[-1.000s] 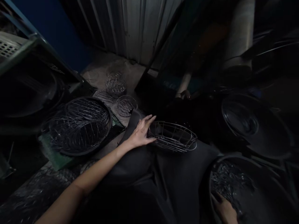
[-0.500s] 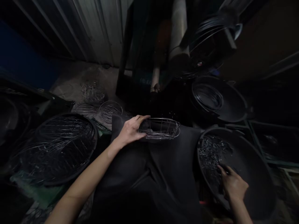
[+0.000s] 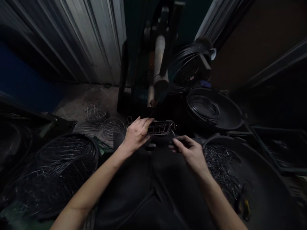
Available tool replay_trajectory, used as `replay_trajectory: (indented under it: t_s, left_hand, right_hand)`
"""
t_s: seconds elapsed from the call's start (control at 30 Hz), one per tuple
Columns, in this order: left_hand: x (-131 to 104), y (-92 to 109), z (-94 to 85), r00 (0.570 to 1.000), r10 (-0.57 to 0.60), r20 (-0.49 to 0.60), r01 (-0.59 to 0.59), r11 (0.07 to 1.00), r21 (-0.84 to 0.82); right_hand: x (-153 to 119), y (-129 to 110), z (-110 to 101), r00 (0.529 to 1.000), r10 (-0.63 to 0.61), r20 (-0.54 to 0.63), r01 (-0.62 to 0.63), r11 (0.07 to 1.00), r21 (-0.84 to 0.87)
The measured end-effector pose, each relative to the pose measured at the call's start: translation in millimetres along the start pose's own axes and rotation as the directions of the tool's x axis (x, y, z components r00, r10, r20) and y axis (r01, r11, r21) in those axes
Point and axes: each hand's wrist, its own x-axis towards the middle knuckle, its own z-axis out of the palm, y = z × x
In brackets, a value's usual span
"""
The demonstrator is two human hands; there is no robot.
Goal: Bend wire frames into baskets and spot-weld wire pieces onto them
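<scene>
A small wire basket (image 3: 161, 127) is held in front of the machine, above my lap. My left hand (image 3: 138, 132) grips its left end, fingers over the top and thumb below. Close to the basket's right end, my right hand (image 3: 188, 148) pinches a short piece of bent metal wire (image 3: 173, 132) between thumb and fingers. The wire's tip reaches the basket's end; whether it touches is not clear. To the right, a black pan (image 3: 261, 179) holds a heap of small metal wire pieces (image 3: 222, 166) and a yellow-and-black handled tool (image 3: 246, 207).
Ahead stands a dark machine with a pale cylinder (image 3: 160, 60). A wide tub of wire parts (image 3: 64, 159) sits at left. Wire baskets (image 3: 94, 111) lie on the floor beyond it. Another pan (image 3: 230, 111) at right holds coiled wire (image 3: 203, 107).
My right hand has moved from the pan of metal pieces to the basket's right end, bringing a wire piece. My left hand keeps its hold on the basket, which has tilted.
</scene>
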Motion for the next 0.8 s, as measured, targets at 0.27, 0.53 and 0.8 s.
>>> replay_trajectory:
  t_s: [0.27, 0.53, 0.8]
  left_hand:
    - [-2.0, -10.5, -1.6, 0.999, -0.019, -0.032, 0.018, 1.0, -0.012]
    - [0.2, -26.6, -3.7, 0.993, -0.079, -0.093, 0.064, 0.987, -0.15]
    - [7.9, -37.4, 5.0, 0.986, -0.131, -0.099, 0.114, 0.979, -0.167]
  right_hand:
    - [36.8, 9.5, 54.2, 0.988, -0.149, 0.041, 0.146, 0.987, 0.065]
    - [38.7, 21.8, 75.5, 0.922, -0.374, -0.099, 0.344, 0.91, -0.23]
    - [52.0, 27.6, 81.1, 0.86, -0.491, -0.138, 0.413, 0.83, -0.375]
